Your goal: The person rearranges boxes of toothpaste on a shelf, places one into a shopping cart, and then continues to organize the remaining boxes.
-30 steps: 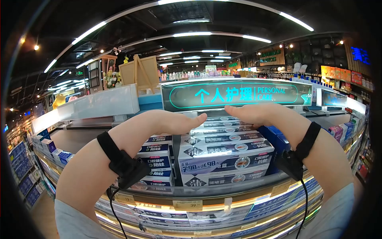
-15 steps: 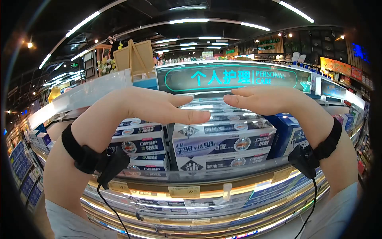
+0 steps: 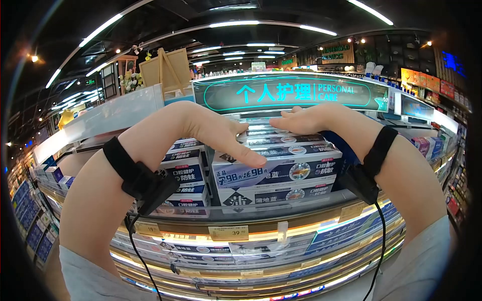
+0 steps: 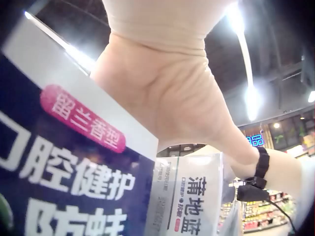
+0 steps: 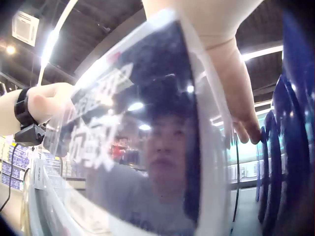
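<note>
The left hand (image 3: 222,131) and right hand (image 3: 310,119), each grip loosely spread and visibly clasping nothing, flank the stacked boxes (image 3: 281,173), seemingly to steady both sides.

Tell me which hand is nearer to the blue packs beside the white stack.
Right. The right hand is close beside the blue packs; the left hand is farther off, by the left end of the white stack.

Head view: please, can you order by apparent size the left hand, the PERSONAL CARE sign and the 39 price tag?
Largest to smallest, as they look:
1. PERSONAL CARE sign
2. left hand
3. 39 price tag
</note>
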A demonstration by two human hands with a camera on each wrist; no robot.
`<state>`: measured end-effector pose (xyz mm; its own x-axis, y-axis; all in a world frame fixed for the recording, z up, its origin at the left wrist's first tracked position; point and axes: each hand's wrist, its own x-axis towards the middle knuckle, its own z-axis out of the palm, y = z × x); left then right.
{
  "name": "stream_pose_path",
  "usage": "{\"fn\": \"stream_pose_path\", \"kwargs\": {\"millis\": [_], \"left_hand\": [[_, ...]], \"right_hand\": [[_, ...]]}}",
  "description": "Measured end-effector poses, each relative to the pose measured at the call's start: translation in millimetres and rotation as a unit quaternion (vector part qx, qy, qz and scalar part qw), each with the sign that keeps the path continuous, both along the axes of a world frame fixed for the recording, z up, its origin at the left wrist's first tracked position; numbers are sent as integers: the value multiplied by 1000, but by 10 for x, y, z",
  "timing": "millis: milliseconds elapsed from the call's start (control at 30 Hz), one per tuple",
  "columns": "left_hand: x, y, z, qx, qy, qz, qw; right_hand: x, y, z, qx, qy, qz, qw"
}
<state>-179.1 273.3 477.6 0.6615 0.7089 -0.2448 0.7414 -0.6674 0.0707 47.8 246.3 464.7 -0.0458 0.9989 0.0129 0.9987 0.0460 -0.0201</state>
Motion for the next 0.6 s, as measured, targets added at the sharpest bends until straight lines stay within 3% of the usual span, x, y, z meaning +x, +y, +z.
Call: {"fn": "stream_pose_path", "kwargs": {"millis": [100, 333, 400, 500, 600], "left_hand": [[50, -131, 65, -24, 52, -11, 998], [32, -129, -16, 15, 9, -5, 1000], [26, -124, -33, 12, -9, -15, 1000], [29, -132, -48, 18, -14, -25, 999], [41, -221, -15, 18, -1, -20, 1000]], "right_hand": [[-9, 30, 43, -19, -6, 11, 1000], [-69, 148, 7, -28, -19, -28, 999], [-34, 135, 20, -27, -22, 40, 999], [55, 233, 12, -72, 45, 15, 996], [4, 142, 59, -58, 27, 41, 997]]}}
